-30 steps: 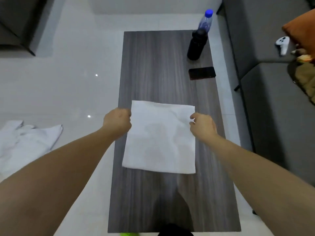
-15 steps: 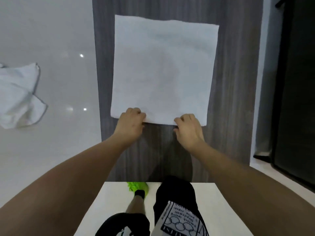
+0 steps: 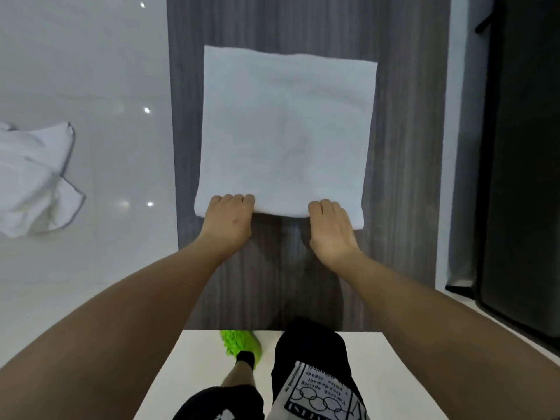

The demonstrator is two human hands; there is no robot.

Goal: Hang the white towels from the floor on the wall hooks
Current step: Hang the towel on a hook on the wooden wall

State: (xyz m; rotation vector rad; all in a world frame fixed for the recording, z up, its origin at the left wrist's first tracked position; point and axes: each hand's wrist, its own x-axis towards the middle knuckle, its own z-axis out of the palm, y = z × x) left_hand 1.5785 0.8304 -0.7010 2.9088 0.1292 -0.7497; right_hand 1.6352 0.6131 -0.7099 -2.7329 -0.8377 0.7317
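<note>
Lay flat on the table (image 3: 409, 147): 1 towel (image 3: 285, 131). Gripped at its near edge by curled left hand (image 3: 228, 221) and right hand (image 3: 328, 228). Might have unfolded if lifted unevenly.

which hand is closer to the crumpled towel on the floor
Left. The left hand grips the folded towel's near edge, nearer the crumpled towel; the right hand is farther.
</note>
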